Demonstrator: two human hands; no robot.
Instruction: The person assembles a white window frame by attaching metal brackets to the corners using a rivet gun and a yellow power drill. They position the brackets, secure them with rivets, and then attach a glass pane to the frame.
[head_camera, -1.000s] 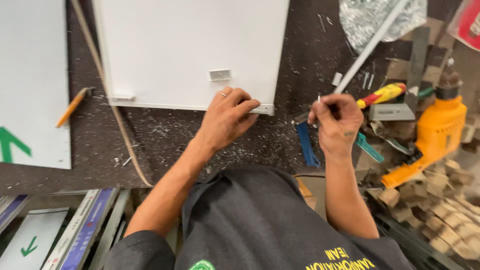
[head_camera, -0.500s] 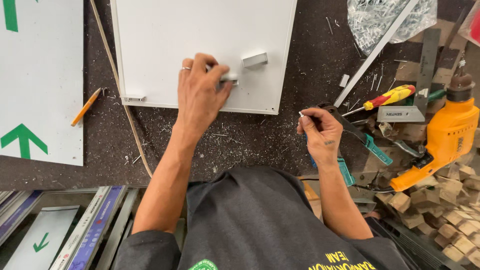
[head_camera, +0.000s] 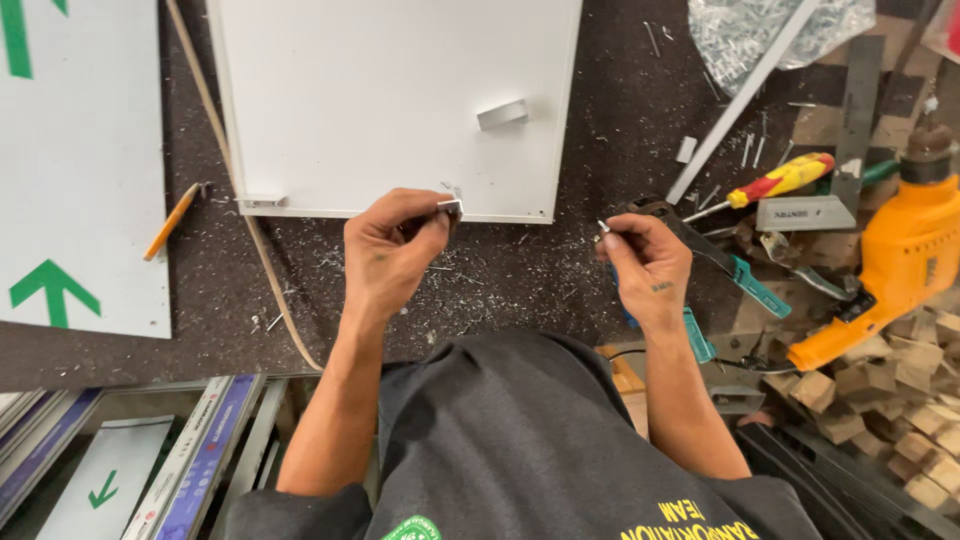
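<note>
Risk: the small metal bracket is pinched only at the fingertips, right at the near edge of the white panel. A slip there would likely drop it into the metal shavings on the dark worktop, where it would be hard to find. The rivet-like pin is smaller still and could be lost the same way.

Left hand: fingers curled together, clamped on the bracket, which touches the panel's near edge. A second bracket sits farther up the panel, a third at its near left corner.

Right hand: closed, thumb and forefinger pinching the pin, held apart from the panel. Just to its right lie a riveter with teal handles, a red-and-yellow screwdriver and an orange drill.
</note>
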